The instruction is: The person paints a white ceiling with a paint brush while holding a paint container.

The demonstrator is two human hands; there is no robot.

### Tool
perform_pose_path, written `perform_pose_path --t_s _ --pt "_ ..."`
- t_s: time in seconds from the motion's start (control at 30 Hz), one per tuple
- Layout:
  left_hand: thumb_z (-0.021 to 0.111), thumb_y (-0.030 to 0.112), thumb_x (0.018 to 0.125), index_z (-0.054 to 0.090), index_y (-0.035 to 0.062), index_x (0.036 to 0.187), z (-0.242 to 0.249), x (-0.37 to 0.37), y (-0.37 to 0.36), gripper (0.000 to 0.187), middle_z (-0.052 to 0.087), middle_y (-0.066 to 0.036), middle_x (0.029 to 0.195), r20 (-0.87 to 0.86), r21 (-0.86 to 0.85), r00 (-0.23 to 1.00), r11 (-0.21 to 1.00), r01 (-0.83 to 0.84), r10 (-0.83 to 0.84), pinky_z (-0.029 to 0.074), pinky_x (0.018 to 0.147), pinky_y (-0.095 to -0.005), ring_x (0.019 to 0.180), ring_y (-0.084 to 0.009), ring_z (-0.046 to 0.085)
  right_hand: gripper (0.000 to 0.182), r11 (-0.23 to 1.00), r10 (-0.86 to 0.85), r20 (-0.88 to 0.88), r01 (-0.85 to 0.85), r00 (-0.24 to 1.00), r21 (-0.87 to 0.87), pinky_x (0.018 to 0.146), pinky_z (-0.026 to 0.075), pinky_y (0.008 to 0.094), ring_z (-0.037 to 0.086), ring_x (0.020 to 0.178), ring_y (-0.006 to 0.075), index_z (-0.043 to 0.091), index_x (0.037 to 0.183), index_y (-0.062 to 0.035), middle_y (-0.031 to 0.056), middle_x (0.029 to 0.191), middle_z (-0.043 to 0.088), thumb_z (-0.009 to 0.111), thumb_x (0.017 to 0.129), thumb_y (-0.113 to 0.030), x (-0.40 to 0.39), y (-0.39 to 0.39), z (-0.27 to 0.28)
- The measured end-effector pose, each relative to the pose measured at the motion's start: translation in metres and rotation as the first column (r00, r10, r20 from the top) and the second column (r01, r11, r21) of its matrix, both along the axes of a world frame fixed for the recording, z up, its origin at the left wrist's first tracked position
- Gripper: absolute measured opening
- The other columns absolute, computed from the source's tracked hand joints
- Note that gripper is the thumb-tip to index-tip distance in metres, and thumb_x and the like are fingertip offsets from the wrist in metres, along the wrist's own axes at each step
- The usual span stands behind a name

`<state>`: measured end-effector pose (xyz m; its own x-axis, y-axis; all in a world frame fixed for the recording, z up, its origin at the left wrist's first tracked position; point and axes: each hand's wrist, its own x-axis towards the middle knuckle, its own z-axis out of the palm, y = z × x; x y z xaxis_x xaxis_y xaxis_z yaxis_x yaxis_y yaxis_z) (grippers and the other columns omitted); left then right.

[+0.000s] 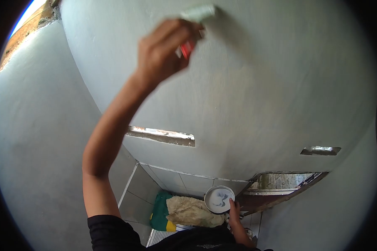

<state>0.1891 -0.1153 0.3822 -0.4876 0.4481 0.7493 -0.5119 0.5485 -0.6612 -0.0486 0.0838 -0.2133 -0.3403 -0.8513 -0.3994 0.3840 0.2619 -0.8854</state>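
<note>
Raised high against the grey wall (255, 83), my left hand (165, 52) is closed round the red handle of a painting tool (200, 13). The tool's pale head lies at the wall and is blurred, so I cannot tell if it is a brush or a roller. Low down, my right hand (235, 212) grips the right rim of a round white bowl (219, 200). Whitish liquid with grey streaks shows inside the bowl. Only the thumb and part of the fingers of that hand are visible.
Below the wall, a crumpled beige sack (192, 210) lies beside a green and yellow one (160, 211). A long slot (161, 136) and a smaller opening (321, 150) cut the wall. A framed opening (280, 184) is at lower right. Tiles (195, 182) line the wall's base.
</note>
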Motion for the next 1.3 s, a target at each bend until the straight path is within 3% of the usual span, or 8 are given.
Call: perform_pose_path --t_s 0.23,0.4,0.53,0.63,0.77,1.0,1.13,1.3 --pt "0.077 0.011 0.077 0.067 0.0103 0.089 -0.195 -0.023 0.023 0.015 0.064 -0.002 0.089 0.441 0.337 0.889 0.941 -0.038 -0.122 0.057 0.052 -0.0276 0.086 -0.0176 0.069 0.056 1.000 -0.009 -0.054 0.008 0.999 -0.025 0.098 0.041 0.0341 0.055 0.114 0.0238 0.052 0.127 0.0075 0.0167 0.123 0.059 0.065 0.094 -0.036 0.005 0.007 0.025" --pt "0.074 0.000 0.078 0.067 0.0041 0.093 -0.132 -0.010 0.014 0.017 0.068 -0.009 0.087 0.211 0.795 0.933 0.606 0.008 -0.290 0.053 0.058 -0.0326 0.076 -0.0248 0.067 0.055 1.000 -0.013 -0.082 0.014 0.997 0.004 0.098 0.041 0.0340 0.055 0.113 0.0233 0.053 0.127 0.0072 0.0159 0.122 0.059 0.066 0.094 -0.035 0.000 0.007 0.027" --pt "0.070 -0.008 0.081 0.067 -0.0003 0.095 -0.003 0.006 0.001 0.016 0.071 -0.010 0.095 0.096 0.550 0.937 0.803 0.231 -0.336 0.057 0.077 -0.0297 0.089 -0.0207 0.070 0.056 0.999 -0.044 -0.053 0.045 0.998 0.018 0.097 0.042 0.0337 0.056 0.111 0.0232 0.052 0.127 0.0073 0.0165 0.121 0.059 0.067 0.093 -0.035 0.000 0.004 0.026" --pt "0.068 0.004 0.091 0.070 0.0072 0.112 0.085 0.039 -0.017 0.021 0.072 -0.009 0.103 -0.045 0.208 0.998 0.978 -0.023 0.033 0.063 0.071 -0.0320 0.092 -0.0181 0.071 0.057 0.999 -0.026 -0.048 0.028 0.999 0.038 0.095 0.043 0.0337 0.058 0.109 0.0237 0.052 0.127 0.0076 0.0172 0.120 0.060 0.067 0.093 -0.035 -0.002 0.000 0.020" --pt "0.065 0.007 0.093 0.069 0.0011 0.103 0.152 0.022 0.006 0.012 0.072 -0.012 0.097 -0.123 -0.124 0.989 0.990 0.063 -0.079 0.059 0.071 -0.0324 0.088 -0.0218 0.070 0.058 0.999 -0.012 -0.033 0.014 0.999 0.042 0.092 0.045 0.0338 0.059 0.106 0.0242 0.052 0.127 0.0078 0.0179 0.118 0.060 0.068 0.092 -0.035 0.004 -0.006 0.016" --pt "0.078 0.001 0.071 0.070 0.0116 0.092 0.021 -0.012 -0.013 0.025 0.070 -0.002 0.092 0.112 -0.017 0.988 0.994 0.107 -0.104 0.057 0.056 -0.0261 0.086 -0.0150 0.069 0.047 0.999 0.031 -0.055 -0.032 0.998 -0.006 0.086 0.047 0.0328 0.060 0.100 0.0195 0.055 0.120 0.0047 0.0123 0.109 0.062 0.065 0.094 -0.032 0.015 -0.011 0.006" --pt "0.073 0.015 0.083 0.067 0.0099 0.089 -0.096 -0.032 0.009 0.010 0.066 -0.002 0.086 0.393 0.336 0.891 0.937 0.091 -0.227 0.053 0.048 -0.0262 0.082 -0.0159 0.069 0.047 0.999 -0.002 -0.044 0.003 0.999 0.032 0.088 0.046 0.0334 0.059 0.102 0.0196 0.055 0.120 0.0051 0.0131 0.111 0.062 0.065 0.093 -0.032 0.015 -0.002 -0.002" --pt "0.071 0.000 0.081 0.067 0.0033 0.094 -0.023 -0.026 0.011 0.013 0.070 -0.008 0.094 0.308 0.738 0.896 0.674 -0.013 -0.320 0.056 0.068 -0.0329 0.083 -0.0245 0.070 0.047 1.000 -0.010 -0.034 0.010 0.999 0.001 0.089 0.045 0.0339 0.058 0.102 0.0195 0.055 0.120 0.0040 0.0123 0.112 0.061 0.066 0.093 -0.032 0.005 -0.002 -0.010"
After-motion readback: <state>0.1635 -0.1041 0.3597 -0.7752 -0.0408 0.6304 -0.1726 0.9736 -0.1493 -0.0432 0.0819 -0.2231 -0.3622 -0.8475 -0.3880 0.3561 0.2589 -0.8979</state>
